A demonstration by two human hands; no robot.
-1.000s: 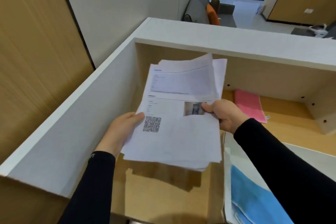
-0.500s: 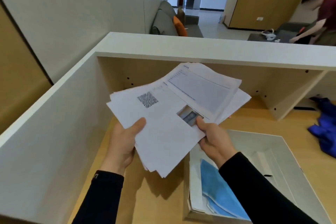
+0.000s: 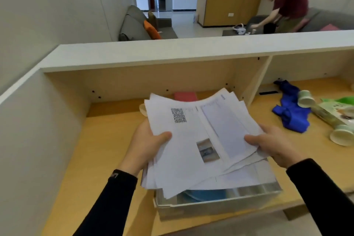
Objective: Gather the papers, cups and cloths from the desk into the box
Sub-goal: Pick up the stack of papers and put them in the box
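Papers (image 3: 201,140), a loose stack, are held above the box (image 3: 216,205) on the table (image 3: 107,140); left hand (image 3: 145,145) and right hand (image 3: 275,145) are each closed on an edge. A blue item, apparently cloth (image 3: 203,194), lies inside.

The papers (image 3: 193,145) I hold are white, and the top sheet has a black-and-white square code pattern, a pale lilac block of text and one small grey-brown photo. My sleeves (image 3: 107,203) are black. The desk (image 3: 107,140) is light yellow wood, and its raised shelf (image 3: 172,51) is white on top. The box (image 3: 216,207) is white-grey, and inside it I see something light blue. The cloth (image 3: 291,109) on the right is strong blue. The two cups (image 3: 342,137) are pale green-white. Behind the papers lies a pink thing (image 3: 184,96).
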